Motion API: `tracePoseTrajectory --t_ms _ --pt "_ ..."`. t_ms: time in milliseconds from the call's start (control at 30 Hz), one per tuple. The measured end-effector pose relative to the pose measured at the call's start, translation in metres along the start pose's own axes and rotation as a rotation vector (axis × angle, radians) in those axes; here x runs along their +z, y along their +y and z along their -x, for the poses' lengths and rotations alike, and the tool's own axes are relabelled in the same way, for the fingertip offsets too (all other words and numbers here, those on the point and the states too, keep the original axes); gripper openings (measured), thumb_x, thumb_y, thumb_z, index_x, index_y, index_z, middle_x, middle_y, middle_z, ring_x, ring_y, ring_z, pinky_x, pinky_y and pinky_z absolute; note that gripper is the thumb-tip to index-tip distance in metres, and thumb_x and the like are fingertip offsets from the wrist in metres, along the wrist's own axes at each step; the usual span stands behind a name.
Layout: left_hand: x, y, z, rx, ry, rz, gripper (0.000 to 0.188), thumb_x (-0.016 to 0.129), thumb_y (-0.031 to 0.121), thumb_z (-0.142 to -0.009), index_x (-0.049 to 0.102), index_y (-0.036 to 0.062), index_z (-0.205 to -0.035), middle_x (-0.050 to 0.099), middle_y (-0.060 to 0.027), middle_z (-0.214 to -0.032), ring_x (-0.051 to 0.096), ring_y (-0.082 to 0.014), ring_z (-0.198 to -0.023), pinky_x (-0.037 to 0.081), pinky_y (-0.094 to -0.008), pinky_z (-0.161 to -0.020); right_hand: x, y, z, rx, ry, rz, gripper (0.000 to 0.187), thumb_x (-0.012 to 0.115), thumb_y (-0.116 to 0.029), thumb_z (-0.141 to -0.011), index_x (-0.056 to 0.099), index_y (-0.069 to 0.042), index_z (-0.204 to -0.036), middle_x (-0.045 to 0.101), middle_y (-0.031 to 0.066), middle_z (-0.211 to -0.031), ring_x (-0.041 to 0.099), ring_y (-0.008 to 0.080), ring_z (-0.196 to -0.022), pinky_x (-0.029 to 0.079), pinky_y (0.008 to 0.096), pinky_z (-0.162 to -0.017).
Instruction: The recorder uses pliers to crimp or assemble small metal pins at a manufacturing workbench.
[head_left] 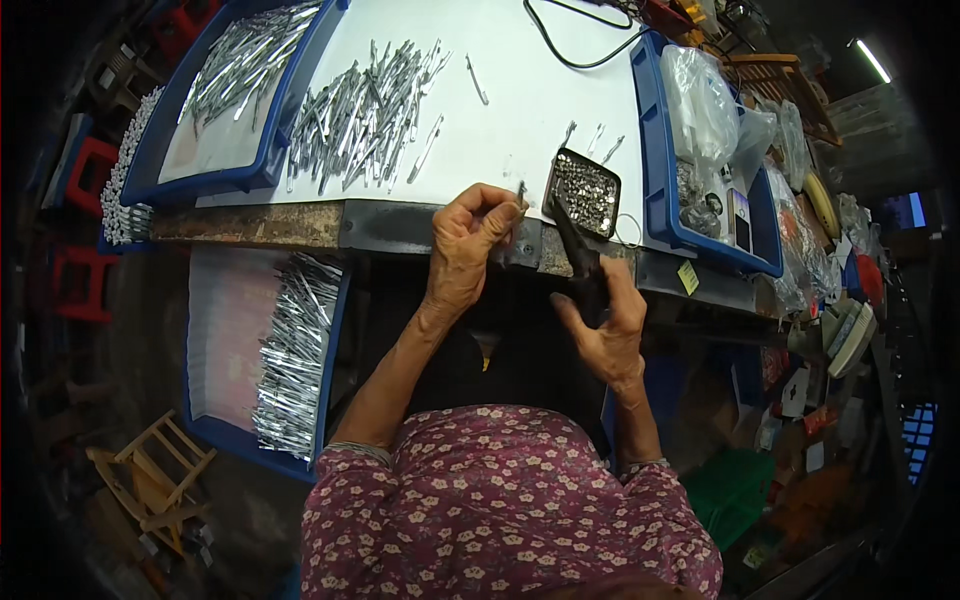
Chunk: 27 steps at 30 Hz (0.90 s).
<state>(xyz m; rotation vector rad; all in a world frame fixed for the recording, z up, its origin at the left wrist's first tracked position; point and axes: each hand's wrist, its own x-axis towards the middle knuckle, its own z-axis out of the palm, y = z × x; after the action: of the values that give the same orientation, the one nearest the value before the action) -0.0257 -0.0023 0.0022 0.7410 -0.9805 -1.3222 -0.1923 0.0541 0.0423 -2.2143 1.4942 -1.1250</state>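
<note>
Flowered cloth in maroon point(510, 490) covers the person's body, its sleeves running up to the bare forearms. Ahead, the left hand point(463, 245) is narrowed to a pinch, thumb against fingers, on a slim, dark piece point(521, 193) that stands up from the fingertips just over the table edge point(390, 226). Beside it, the right hand point(615, 335) is wrapped round a dark tool point(571, 238) — its narrow end reaches the left side of a small dark tray point(618, 200) filled with little metal pieces point(592, 192). Whether that end touches them I cannot tell.

Left of the left forearm and lower than the tabletop, a blue tray point(225, 350) holds a long heap of silvery strips point(295, 370). A yellow tag point(688, 278) sits on the edge to the right hand's right.

Beyond the hands spreads a white sheet point(510, 120). Ahead and left of the left hand lies a loose pile of metal strips point(360, 125), with a single strip point(477, 80) apart from it; farther left, a blue bin point(215, 186) bears more. Ahead and right of the right hand, a blue crate point(655, 150) holds clear plastic bags point(700, 90) — and farthest off, a black cable point(590, 66) loops.
</note>
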Motion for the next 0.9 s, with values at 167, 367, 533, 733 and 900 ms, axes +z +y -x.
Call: tracePoseTrajectory --t_ms 167,367,533,733,900 --pt "0.003 0.011 0.005 -0.33 -0.047 0.56 0.017 0.059 0.017 -0.086 0.057 0.0005 -0.088 0.052 0.001 -0.067 0.043 -0.0034 -0.053 0.033 -0.0165 -0.041 0.005 0.007 0.008 -0.087 -0.014 0.12 0.045 0.072 -0.005 -0.062 0.049 0.002 -0.101 0.05 0.0144 -0.08 0.052 0.0304 -0.069 0.042 0.0367 -0.06" --pt "0.003 0.005 0.008 -0.387 -0.116 0.628 0.015 0.058 0.017 -0.086 0.056 0.0023 -0.086 0.048 0.0029 -0.065 0.038 -0.0015 -0.05 0.028 -0.0143 -0.038 0.006 0.014 0.011 -0.173 0.031 0.18 0.045 0.07 -0.002 -0.063 0.048 0.003 -0.102 0.049 0.015 -0.078 0.05 0.0306 -0.066 0.04 0.0365 -0.057" --pt "0.004 0.002 0.01 -0.387 -0.114 0.612 0.014 0.058 0.017 -0.086 0.055 0.003 -0.084 0.047 0.0034 -0.064 0.037 -0.0012 -0.049 0.027 -0.0142 -0.037 0.009 0.019 0.016 -0.197 0.04 0.213 0.044 0.07 -0.002 -0.063 0.048 0.004 -0.102 0.05 0.0156 -0.077 0.049 0.0315 -0.064 0.04 0.0374 -0.056" --pt "0.012 0.0 0.014 -0.298 -0.083 0.519 0.012 0.054 0.013 -0.088 0.051 0.0016 -0.087 0.046 0.0007 -0.065 0.037 -0.0031 -0.05 0.029 -0.0157 -0.041 0.01 0.018 0.023 -0.064 -0.044 0.081 0.042 0.071 -0.004 -0.064 0.051 0.001 -0.1 0.052 0.0124 -0.078 0.053 0.0252 -0.067 0.043 0.0335 -0.06" --pt "0.017 0.008 0.017 0.21 0.0 -0.138 0.007 0.054 0.004 -0.086 0.047 0.0004 -0.087 0.048 -0.0047 -0.069 0.045 -0.0092 -0.054 0.037 -0.0214 -0.046 -0.006 -0.007 0.014 0.486 -0.336 -0.51 0.031 0.07 -0.01 -0.064 0.056 -0.002 -0.09 0.047 -0.0041 -0.068 0.045 0.0053 -0.064 0.036 0.0209 -0.057"
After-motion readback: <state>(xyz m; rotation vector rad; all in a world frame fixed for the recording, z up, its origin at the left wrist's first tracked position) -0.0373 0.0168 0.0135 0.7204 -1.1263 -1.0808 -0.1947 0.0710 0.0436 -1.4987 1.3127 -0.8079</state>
